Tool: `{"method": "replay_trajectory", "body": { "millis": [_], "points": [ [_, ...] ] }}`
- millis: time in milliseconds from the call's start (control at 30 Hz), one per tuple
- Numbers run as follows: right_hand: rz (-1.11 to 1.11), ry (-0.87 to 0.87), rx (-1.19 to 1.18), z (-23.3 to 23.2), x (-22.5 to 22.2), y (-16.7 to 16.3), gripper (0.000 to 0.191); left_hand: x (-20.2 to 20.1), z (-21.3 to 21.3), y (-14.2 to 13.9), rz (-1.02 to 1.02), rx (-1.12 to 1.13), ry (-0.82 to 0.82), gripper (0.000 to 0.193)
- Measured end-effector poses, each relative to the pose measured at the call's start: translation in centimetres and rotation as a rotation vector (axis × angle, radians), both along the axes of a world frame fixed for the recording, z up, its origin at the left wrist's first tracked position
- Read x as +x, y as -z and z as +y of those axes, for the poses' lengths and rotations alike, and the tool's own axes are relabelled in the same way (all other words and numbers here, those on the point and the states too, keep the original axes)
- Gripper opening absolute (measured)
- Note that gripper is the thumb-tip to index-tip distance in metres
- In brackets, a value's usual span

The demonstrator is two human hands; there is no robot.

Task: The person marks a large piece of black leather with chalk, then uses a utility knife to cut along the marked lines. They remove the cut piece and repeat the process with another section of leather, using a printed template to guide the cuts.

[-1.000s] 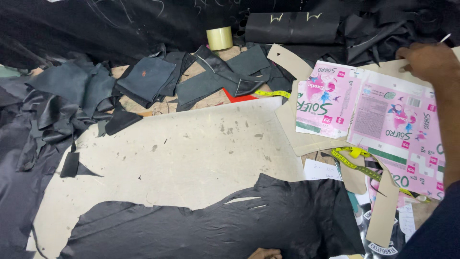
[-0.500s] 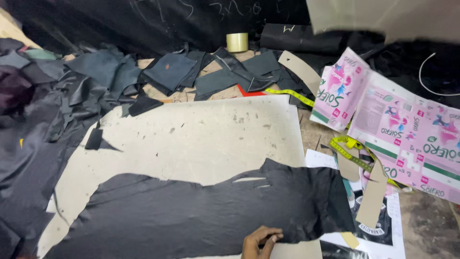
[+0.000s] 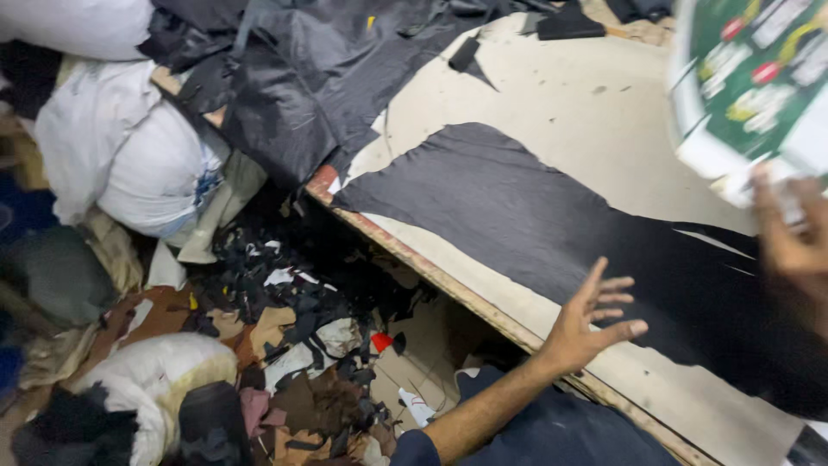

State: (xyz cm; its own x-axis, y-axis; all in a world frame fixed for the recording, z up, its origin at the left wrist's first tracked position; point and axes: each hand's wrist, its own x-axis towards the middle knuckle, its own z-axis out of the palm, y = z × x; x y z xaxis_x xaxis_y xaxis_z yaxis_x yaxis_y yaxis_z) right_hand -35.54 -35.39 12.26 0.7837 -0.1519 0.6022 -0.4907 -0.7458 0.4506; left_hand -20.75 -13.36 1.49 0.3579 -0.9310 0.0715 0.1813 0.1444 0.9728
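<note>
A pale table (image 3: 569,129) carries a long black leather piece (image 3: 517,216). The left hand (image 3: 586,324), fingers spread and released, hovers at its near edge; unpinned, it might slide. The right hand (image 3: 789,237) grasps a blurred green printed carton (image 3: 750,78), which could slip.

left hand (image 3: 589,324) over black leather (image 3: 526,220), table (image 3: 569,108)

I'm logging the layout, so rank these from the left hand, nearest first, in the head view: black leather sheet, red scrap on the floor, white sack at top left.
From the left hand:
1. Black leather sheet, directly under the fingers on the table.
2. Red scrap, left of the hand, down on the floor.
3. White sack, far upper left.
</note>
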Motion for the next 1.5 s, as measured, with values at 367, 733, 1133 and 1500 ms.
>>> {"method": "replay_trajectory", "body": {
  "millis": [367, 733, 1133, 1500],
  "points": [
    [0.229, -0.143, 0.46, 14.6, 16.6, 16.8, 0.063, 31.5, 4.2, 12.9, 0.111, -0.074, -0.865, 0.065],
    [0.185, -0.046, 0.733, 15.6, 18.1, 16.8, 0.053, 41.8, 8.6, 10.8, -0.556, 0.379, -0.742, 0.02],
    [-0.641, 0.58, 0.915, 10.4, -5.4, 22.5, 0.036, 39.7, 8.4, 10.1, -0.827, 0.351, -0.672, 0.029],
    [-0.721, 0.732, 1.332, 7.8, -6.0, 18.8, 0.025, 39.8, 8.9, 10.8, -0.655, 0.38, -0.608, 0.028]
  ]
}}
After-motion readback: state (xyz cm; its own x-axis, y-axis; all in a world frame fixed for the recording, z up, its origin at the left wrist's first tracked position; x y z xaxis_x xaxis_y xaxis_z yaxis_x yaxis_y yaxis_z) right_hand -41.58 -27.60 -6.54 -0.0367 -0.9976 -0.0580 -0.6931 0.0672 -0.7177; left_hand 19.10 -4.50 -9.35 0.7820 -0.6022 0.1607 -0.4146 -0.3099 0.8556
